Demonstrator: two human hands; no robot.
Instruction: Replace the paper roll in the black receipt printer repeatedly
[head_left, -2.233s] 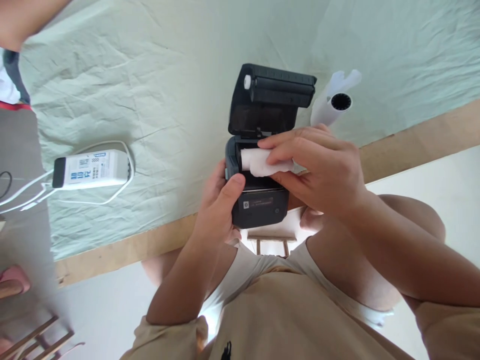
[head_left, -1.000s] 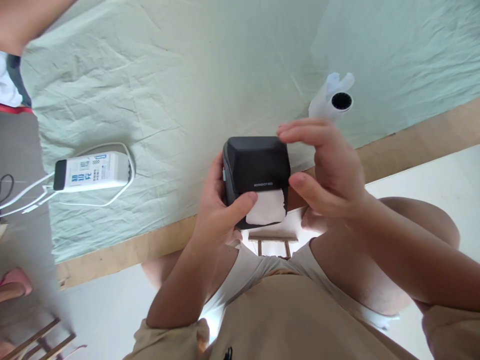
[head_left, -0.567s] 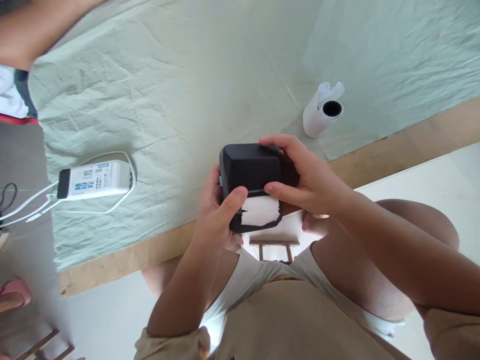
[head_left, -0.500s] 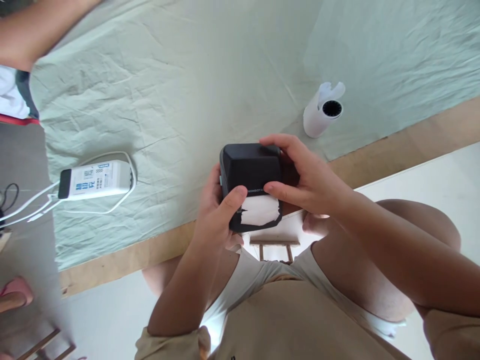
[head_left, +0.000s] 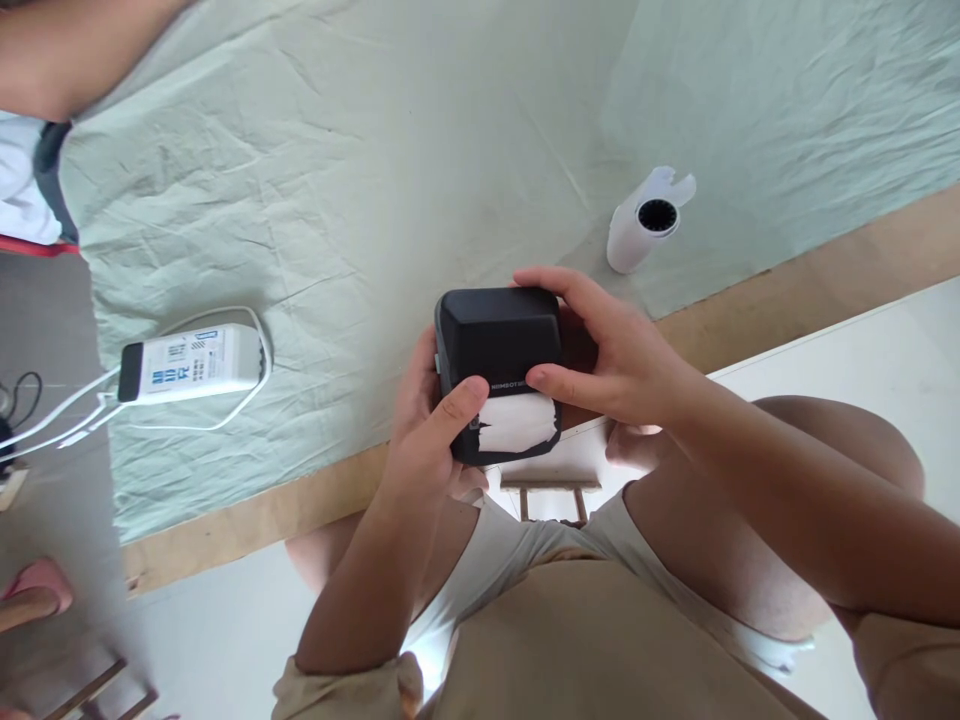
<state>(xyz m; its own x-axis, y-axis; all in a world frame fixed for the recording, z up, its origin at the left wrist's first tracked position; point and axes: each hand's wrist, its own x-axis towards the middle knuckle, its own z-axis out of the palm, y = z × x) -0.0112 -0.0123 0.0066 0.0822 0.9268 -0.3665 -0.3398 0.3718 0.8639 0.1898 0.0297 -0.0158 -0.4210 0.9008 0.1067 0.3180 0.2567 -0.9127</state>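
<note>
A small black label printer (head_left: pixel 499 345) with its lid down is held over the table's near edge. A strip of white paper (head_left: pixel 517 423) sticks out of its front slot. My left hand (head_left: pixel 424 430) wraps the printer's left side, thumb on the front beside the paper. My right hand (head_left: pixel 611 345) grips the right side, fingers over the lid's top and thumb on the front edge.
A white paper roll (head_left: pixel 637 225) lies on the pale green cloth (head_left: pixel 337 150) behind the printer. A white power adapter (head_left: pixel 191 360) with white cables sits at the left. Another person's arm (head_left: pixel 75 40) reaches in at top left. The wooden table edge (head_left: pixel 247 505) runs below.
The printer's lid, open 2.2 s ago with my right hand on the roll inside, is now closed with paper sticking out. My right hand has settled onto the lid and side.
</note>
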